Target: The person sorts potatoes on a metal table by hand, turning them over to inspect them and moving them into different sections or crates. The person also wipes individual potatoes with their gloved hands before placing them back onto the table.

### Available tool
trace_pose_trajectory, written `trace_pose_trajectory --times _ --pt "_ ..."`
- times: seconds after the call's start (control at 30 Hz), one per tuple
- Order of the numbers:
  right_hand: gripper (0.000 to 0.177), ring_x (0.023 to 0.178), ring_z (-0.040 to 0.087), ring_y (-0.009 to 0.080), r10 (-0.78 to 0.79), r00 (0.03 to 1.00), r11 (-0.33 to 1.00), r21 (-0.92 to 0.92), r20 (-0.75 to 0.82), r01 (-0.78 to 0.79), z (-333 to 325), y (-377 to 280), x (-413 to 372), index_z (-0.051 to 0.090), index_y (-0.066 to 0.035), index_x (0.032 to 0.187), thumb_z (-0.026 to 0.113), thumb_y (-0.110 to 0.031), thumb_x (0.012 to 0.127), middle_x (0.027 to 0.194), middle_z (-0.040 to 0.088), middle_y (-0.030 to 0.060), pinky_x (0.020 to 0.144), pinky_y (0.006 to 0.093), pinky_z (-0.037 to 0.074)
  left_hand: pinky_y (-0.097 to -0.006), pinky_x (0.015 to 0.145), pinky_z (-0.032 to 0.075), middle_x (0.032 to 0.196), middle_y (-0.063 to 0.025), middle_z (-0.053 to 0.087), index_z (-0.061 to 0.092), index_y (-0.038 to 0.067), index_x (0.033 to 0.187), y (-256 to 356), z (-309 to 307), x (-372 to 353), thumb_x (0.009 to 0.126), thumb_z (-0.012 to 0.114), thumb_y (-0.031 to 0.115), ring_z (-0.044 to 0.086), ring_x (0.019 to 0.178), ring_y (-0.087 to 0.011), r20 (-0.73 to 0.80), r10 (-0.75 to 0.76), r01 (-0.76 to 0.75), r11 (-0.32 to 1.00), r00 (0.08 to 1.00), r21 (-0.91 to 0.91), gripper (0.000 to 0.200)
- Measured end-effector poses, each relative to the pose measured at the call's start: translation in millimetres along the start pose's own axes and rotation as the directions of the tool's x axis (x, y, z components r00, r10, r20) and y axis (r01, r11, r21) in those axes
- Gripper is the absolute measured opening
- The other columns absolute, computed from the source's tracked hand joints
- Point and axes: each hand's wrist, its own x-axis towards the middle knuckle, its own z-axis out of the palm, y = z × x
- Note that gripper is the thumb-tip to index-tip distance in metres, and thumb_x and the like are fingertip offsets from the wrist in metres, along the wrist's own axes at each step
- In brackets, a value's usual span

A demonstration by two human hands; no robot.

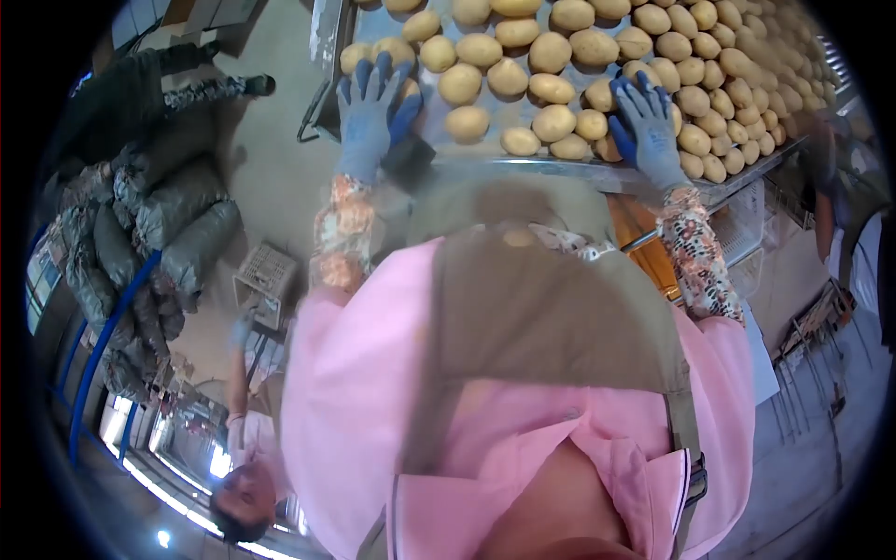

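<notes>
Many pale yellow potatoes [551, 53] lie on a metal sorting table [509, 105]. Both my hands wear grey gloves with blue fingertips. On the near left corner of the table, my left hand [371, 114] is open, its fingers stretched forward over potatoes [394, 49]. My right hand [647, 129] also lies open, fingers spread beside and partly over potatoes [600, 93] near the front edge. The gloves hide some of the potatoes beneath, so contact is hard to make out. Single potatoes [467, 122] rest between the hands, more loosely than the dense pile [737, 79] on the right.
The table's metal front rim [551, 168] runs close to my apron [551, 308]. Full dark sacks [191, 224] are stacked at the left behind a blue rail [112, 327]. A white plastic crate [267, 271] stands on the floor, near another person [257, 457]. An orange crate [644, 243] sits under the table.
</notes>
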Motion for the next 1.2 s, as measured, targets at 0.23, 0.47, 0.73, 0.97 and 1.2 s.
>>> trace_pose_trajectory --times 0.23,0.47,0.73,0.97,1.2 --pt "0.030 0.117 0.052 0.0323 -0.190 0.980 0.947 0.274 0.059 0.167 -1.0 -87.8 36.5 0.061 -0.012 0.114 0.059 -0.021 0.086 0.122 0.059 0.0137 0.098 0.0430 0.042 -0.0523 0.092 0.041 0.124 -0.0198 0.057 0.052 0.009 0.132 71.3 14.9 2.3 0.091 0.058 0.029 0.052 0.112 -0.0398 0.164 -0.128 0.152 0.977 0.978 -0.146 0.047" --pt "0.058 0.109 0.053 0.0203 0.175 0.796 0.985 0.108 -0.579 -0.138 -46.1 117.7 222.7 0.044 -0.009 0.137 0.067 -0.026 0.086 0.118 0.055 0.0105 0.091 0.0337 0.046 -0.0434 0.077 0.048 0.094 -0.0186 0.066 0.063 0.001 0.113 83.7 -49.9 16.9 0.091 0.057 0.018 0.061 0.085 -0.0363 0.014 -0.269 0.244 0.850 0.963 -0.466 0.029" --pt "0.069 0.101 0.059 0.0323 0.362 0.929 0.925 -0.099 -0.072 -0.368 -65.7 120.3 264.7 0.045 -0.006 0.132 0.069 -0.043 0.080 0.112 0.058 0.0183 0.084 0.0478 0.048 -0.0458 0.076 0.046 0.092 -0.0205 0.065 0.063 -0.001 0.112 109.9 -58.8 41.5 0.089 0.060 0.014 0.059 0.085 -0.0385 0.016 -0.248 0.217 0.813 0.969 -0.541 0.028" --pt "0.069 0.111 0.053 0.0232 0.555 0.819 0.278 0.896 0.144 -0.346 -72.9 35.7 117.8 0.046 -0.004 0.131 0.076 -0.033 0.077 0.124 0.052 0.0136 0.087 0.0355 0.049 -0.0396 0.090 0.048 0.108 -0.0174 0.067 0.064 0.002 0.116 116.3 -50.4 65.1 0.091 0.062 0.018 0.064 0.099 -0.0332 0.056 -0.031 0.057 0.824 0.998 -0.564 0.030" --pt "0.050 0.110 0.050 0.0259 0.717 0.634 -0.353 0.935 0.290 -0.029 -54.6 -48.9 -104.7 0.033 -0.011 0.130 0.061 -0.011 0.089 0.126 0.043 0.0089 0.096 0.0384 0.042 -0.0339 0.091 0.049 0.113 -0.0173 0.066 0.061 -0.001 0.119 119.7 -53.8 51.0 0.094 0.058 0.016 0.062 0.106 -0.0253 0.041 0.050 -0.013 0.783 0.998 -0.621 0.030"
